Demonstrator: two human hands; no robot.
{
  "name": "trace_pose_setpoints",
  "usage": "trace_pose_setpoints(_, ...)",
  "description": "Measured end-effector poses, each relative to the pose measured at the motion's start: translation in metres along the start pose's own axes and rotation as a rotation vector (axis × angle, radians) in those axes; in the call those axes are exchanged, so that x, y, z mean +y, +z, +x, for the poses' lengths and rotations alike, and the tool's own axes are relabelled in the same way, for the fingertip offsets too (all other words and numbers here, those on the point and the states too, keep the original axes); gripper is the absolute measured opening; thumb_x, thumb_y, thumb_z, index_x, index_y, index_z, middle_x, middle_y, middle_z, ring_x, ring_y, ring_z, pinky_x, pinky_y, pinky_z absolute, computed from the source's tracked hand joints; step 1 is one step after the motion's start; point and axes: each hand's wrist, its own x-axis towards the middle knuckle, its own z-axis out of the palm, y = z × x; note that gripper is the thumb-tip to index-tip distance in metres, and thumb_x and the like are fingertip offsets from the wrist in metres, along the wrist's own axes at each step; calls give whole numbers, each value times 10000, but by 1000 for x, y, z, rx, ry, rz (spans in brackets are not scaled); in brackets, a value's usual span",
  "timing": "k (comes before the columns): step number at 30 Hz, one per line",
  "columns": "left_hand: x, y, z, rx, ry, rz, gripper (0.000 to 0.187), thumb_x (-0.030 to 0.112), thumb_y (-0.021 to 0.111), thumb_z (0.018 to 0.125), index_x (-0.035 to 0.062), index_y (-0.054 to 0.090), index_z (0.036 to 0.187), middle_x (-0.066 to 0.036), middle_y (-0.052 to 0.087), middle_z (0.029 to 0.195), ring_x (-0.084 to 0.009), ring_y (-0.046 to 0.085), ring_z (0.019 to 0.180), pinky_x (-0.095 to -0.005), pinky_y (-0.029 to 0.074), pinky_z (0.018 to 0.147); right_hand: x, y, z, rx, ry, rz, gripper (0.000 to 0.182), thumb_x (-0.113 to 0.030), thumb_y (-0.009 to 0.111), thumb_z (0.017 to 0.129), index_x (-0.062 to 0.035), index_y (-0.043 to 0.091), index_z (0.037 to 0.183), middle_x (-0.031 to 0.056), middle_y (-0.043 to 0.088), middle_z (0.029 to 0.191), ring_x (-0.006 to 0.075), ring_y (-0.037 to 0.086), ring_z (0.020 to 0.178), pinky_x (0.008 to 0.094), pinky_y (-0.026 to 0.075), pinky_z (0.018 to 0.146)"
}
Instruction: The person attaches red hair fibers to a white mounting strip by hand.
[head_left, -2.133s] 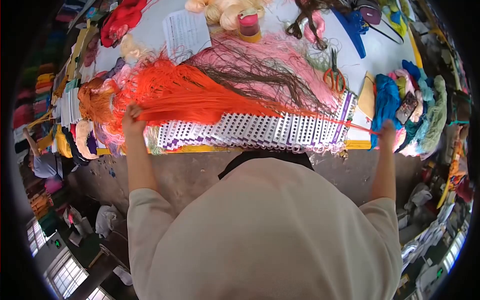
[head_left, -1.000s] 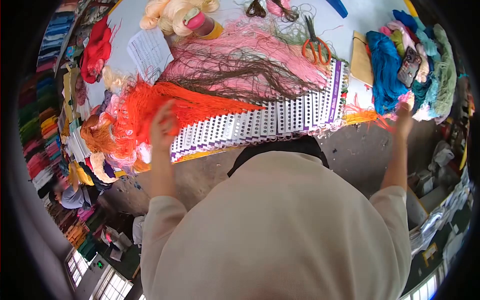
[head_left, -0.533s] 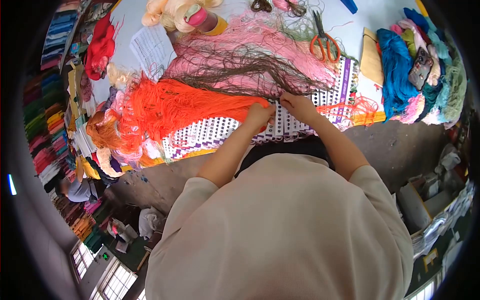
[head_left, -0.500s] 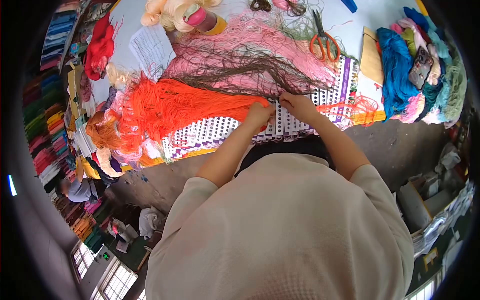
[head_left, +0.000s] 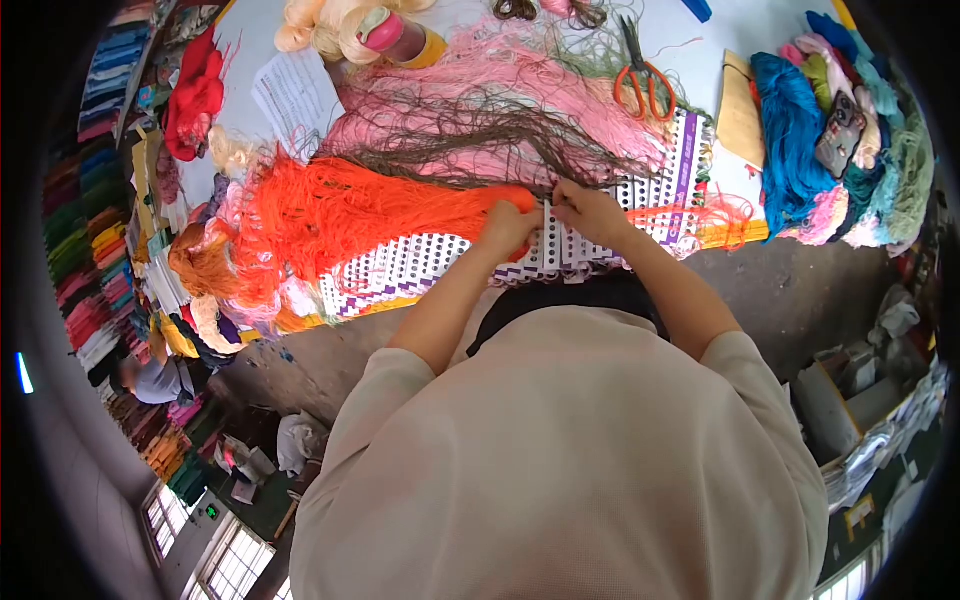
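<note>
My left hand (head_left: 508, 230) is closed around the end of a bright orange-red bundle of embroidery thread (head_left: 370, 205), which fans out leftward over the table. Close beside it, my right hand (head_left: 590, 213) has thumb and forefinger pinched together above the white cards. Whatever lies in that pinch is too small to make out. White punched cards with rows of dark holes (head_left: 450, 250) lie under both hands. Dark brown threads (head_left: 470, 140) and pink threads (head_left: 580, 85) spread just beyond my hands. Loose orange strands (head_left: 700, 214) trail out right of my right hand.
Orange-handled scissors (head_left: 643, 85) lie at the back right. A printed sheet (head_left: 295, 95) and a thread cone (head_left: 392, 38) are at the back left. Blue skeins (head_left: 790, 130) and a phone (head_left: 841, 137) sit on the right. Another person (head_left: 160, 380) is at far left.
The hands have barely moved: my left hand has shifted slightly left with the orange thread, and my right hand slightly up and left. The whole view has drifted a little.
</note>
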Motion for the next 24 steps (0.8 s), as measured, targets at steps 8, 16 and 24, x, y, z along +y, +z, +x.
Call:
trace_pose_setpoints(8, -15, -50, -4, 23, -72, -176, 253, 201, 590, 891, -13, 704, 817, -55, 585, 552, -113, 506, 454, -241, 358, 438, 7, 5, -1, 30, -51, -22, 256, -312, 626, 883, -127, 566, 1050, 83, 702, 922, 294, 664, 887, 407, 501, 766)
trace_pose_setpoints(16, -8, -33, -7, 86, -37, -298, 254, 257, 651, 890, 9, 705, 903, -36, 631, 692, -94, 494, 487, -234, 359, 441, 4, 9, -4, 57, -35, -115, 293, -322, 623, 884, -169, 575, 1130, 92, 697, 952, 306, 659, 907, 413, 505, 772)
trace_pose_setpoints(24, 34, -1, -35, -269, -136, -552, 250, 65, 556, 872, -4, 634, 1100, -98, 697, 804, -87, 486, 493, -208, 382, 441, 3, 10, 0, 84, -38, -82, 317, -340, 604, 854, -81, 657, 1029, 140, 691, 901, 317, 666, 855, 416, 513, 756)
